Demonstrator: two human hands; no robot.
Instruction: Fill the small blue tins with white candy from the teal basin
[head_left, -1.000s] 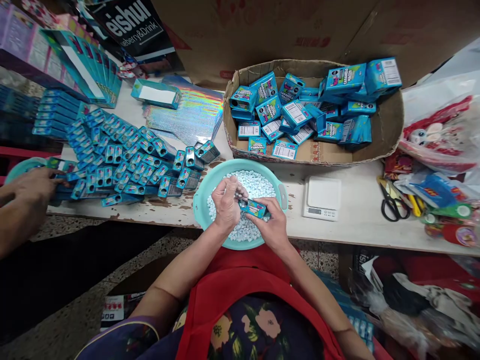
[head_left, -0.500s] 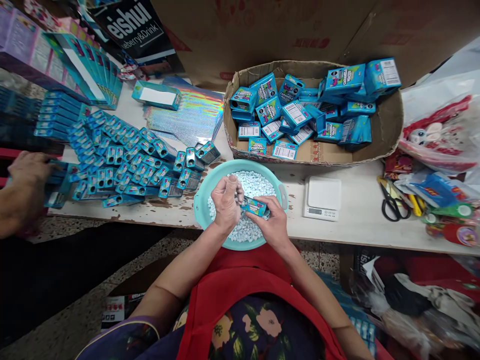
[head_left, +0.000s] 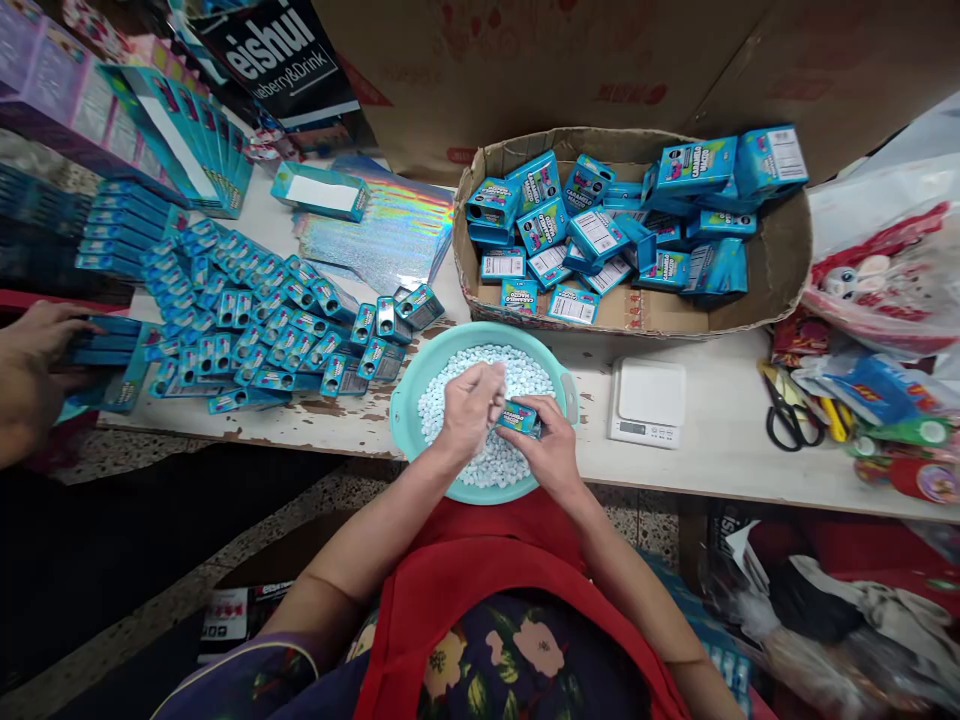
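Observation:
Over a turquoise basin (head_left: 406,412) of small pale candies (head_left: 496,462), both my hands work close together. My right hand (head_left: 553,440) pinches a small blue candy box (head_left: 518,418) that lies on its side, printed face up. Against the box's left end, my left hand (head_left: 471,405) is closed and curled, with candies in it mostly hidden by the fingers. To the left, many similar blue boxes (head_left: 277,330) lie packed together, several with round holes at their ends.
A cardboard tray (head_left: 637,318) behind the basin holds many blue boxes. Right of the basin are a white digital scale (head_left: 646,402) and scissors (head_left: 787,408). At the far left, another person's hand (head_left: 41,345) touches stacked blue boxes. A holographic sheet (head_left: 375,240) lies behind the small boxes.
My left hand has turned over and moved slightly right, its fingers now against the box end. The other person's hand at the left has shifted over the stacked boxes.

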